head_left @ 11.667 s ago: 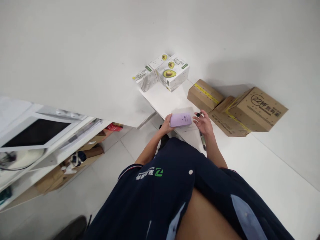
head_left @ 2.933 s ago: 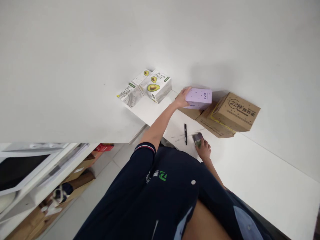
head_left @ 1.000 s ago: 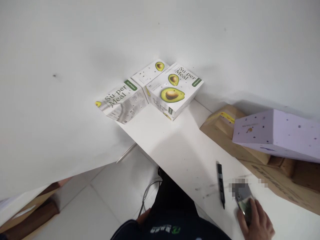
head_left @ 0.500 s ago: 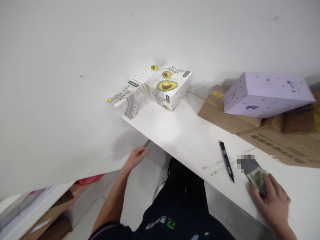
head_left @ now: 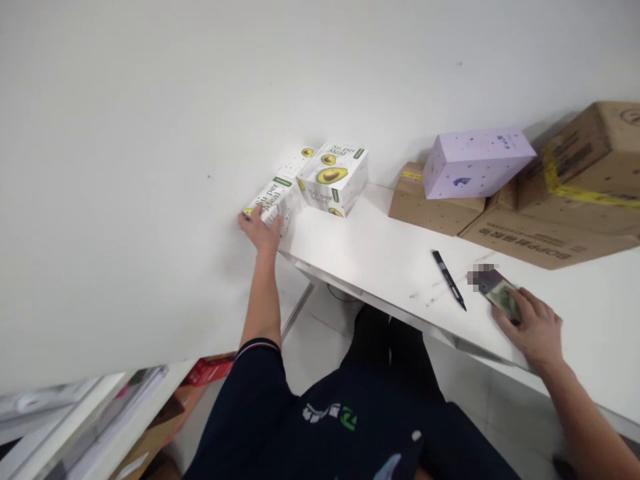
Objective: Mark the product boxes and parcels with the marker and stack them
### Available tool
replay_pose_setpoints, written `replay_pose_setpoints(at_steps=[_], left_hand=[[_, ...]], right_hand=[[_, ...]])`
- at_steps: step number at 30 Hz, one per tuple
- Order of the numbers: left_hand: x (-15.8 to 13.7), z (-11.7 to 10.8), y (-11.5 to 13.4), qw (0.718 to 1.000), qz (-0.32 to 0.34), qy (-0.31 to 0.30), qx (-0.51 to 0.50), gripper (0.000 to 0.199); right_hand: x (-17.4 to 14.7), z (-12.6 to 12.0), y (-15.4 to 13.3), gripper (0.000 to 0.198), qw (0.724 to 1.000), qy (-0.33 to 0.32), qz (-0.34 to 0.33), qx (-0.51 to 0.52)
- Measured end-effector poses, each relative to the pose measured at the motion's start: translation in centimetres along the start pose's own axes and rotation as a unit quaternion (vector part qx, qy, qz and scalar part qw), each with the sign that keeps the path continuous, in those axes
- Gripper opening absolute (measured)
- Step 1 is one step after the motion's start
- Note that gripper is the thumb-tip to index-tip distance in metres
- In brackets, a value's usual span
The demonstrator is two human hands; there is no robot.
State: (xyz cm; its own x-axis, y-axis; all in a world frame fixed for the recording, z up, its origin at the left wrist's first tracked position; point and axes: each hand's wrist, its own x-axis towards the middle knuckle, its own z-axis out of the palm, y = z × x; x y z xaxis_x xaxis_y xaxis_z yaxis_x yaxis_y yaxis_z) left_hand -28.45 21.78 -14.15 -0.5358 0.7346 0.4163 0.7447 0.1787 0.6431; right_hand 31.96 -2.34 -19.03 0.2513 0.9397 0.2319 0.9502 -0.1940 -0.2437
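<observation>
My left hand (head_left: 261, 233) reaches to the near left end of a white carton (head_left: 287, 190) printed "Super Meal" with avocados. Its fingers are spread over the carton's end, touching it, with the thumb on the right side. Against that carton stands a second, larger-looking avocado carton (head_left: 333, 175). My right hand (head_left: 537, 327) lies on the table with thumb and fingers around a flat, dark, phone-like object (head_left: 501, 297) that shows a green picture; its far end is pixelated. Left of it lies a black marker (head_left: 449, 280).
The white table (head_left: 380, 247) runs along a wall. At the back right, a lilac box (head_left: 475, 163) sits on brown cardboard boxes (head_left: 435, 210), with a yellow-taped carton (head_left: 590, 160) beside it. Shelves with a red package (head_left: 210, 370) are at the lower left.
My left hand has moved from below the table edge up to the left avocado carton. My right hand stays on the phone-like object. The view has shifted, showing more of the right side.
</observation>
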Motion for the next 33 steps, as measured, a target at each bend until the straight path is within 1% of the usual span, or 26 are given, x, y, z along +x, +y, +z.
replay_pose_setpoints(at_steps=[3, 5, 7, 9, 11, 13, 15, 17, 18, 20, 23, 25, 27, 28, 29, 30, 31, 32, 33], left_hand=[[-0.3, 0.0, 0.3, 0.999, 0.024, -0.023, -0.036, 0.063], [-1.0, -0.4, 0.5, 0.998, 0.014, -0.029, -0.055, 0.062], [-2.8, -1.4, 0.6, 0.998, -0.002, -0.014, -0.059, 0.062], [-5.8, -3.0, 0.5, 0.998, -0.008, 0.003, -0.061, 0.062], [-9.6, -4.7, 0.3, 0.997, 0.001, -0.006, -0.078, 0.063], [-13.4, -6.0, 0.5, 0.991, 0.021, -0.04, -0.128, 0.064], [-16.6, -6.5, 1.3, 0.977, 0.044, -0.103, -0.183, 0.061], [-18.8, -6.1, 3.1, 0.956, 0.069, -0.165, -0.234, 0.062], [-19.5, -5.5, 4.2, 0.942, 0.073, -0.195, -0.262, 0.065], [-20.4, -4.0, 6.5, 0.908, 0.062, -0.257, -0.326, 0.079], [-21.1, -1.7, 9.4, 0.86, 0.029, -0.316, -0.4, 0.1], [-21.7, -0.5, 10.2, 0.842, -0.002, -0.34, -0.42, 0.111], [-22.3, 0.2, 10.1, 0.835, -0.03, -0.354, -0.421, 0.116], [-22.7, 0.5, 9.8, 0.832, -0.039, -0.359, -0.42, 0.117], [-23.0, 0.7, 9.4, 0.829, -0.043, -0.364, -0.422, 0.117], [-23.2, 0.9, 9.0, 0.825, -0.044, -0.37, -0.425, 0.117], [-23.4, 1.1, 8.6, 0.82, -0.041, -0.377, -0.429, 0.115], [-23.4, 1.3, 8.3, 0.815, -0.038, -0.386, -0.431, 0.113], [-23.4, 1.4, 8.1, 0.811, -0.036, -0.394, -0.43, 0.109]], right_hand=[[0.0, 0.1, 0.2, 0.06, 1.0, -0.009, -0.001, -0.008], [0.0, 0.2, 0.4, 0.065, 1.0, -0.011, 0.002, -0.012], [0.0, 0.4, 0.5, 0.068, 1.0, -0.012, 0.006, -0.013], [0.0, 0.5, 0.7, 0.07, 1.0, -0.016, 0.005, -0.014], [0.0, 0.7, 0.8, 0.07, 1.0, -0.019, 0.001, -0.015], [0.1, 0.8, 0.9, 0.07, 1.0, -0.014, -0.004, -0.018], [0.2, 0.8, 1.0, 0.07, 1.0, -0.008, -0.011, -0.021], [0.4, 0.7, 0.8, 0.07, 1.0, -0.013, -0.01, -0.026], [0.6, 0.5, 0.5, 0.069, 0.999, -0.024, -0.005, -0.03], [0.7, 0.2, -0.2, 0.07, 0.998, -0.05, 0.012, -0.039], [0.6, -0.4, -1.5, 0.076, 0.995, -0.07, 0.065, -0.042], [-0.1, -0.8, -2.1, 0.08, 0.991, -0.062, 0.115, -0.018], [-1.4, -1.2, -2.5, 0.084, 0.984, -0.042, 0.167, 0.041], [-2.2, -1.5, -2.7, 0.086, 0.976, -0.027, 0.196, 0.088], [-3.1, -1.8, -3.0, 0.086, 0.962, -0.008, 0.229, 0.148], [-4.1, -2.1, -3.5, 0.086, 0.939, 0.011, 0.262, 0.221], [-5.1, -2.5, -4.0, 0.083, 0.904, 0.03, 0.295, 0.307], [-6.1, -2.9, -4.7, 0.078, 0.856, 0.044, 0.322, 0.402], [-6.9, -3.3, -5.6, 0.072, 0.799, 0.049, 0.336, 0.497]])
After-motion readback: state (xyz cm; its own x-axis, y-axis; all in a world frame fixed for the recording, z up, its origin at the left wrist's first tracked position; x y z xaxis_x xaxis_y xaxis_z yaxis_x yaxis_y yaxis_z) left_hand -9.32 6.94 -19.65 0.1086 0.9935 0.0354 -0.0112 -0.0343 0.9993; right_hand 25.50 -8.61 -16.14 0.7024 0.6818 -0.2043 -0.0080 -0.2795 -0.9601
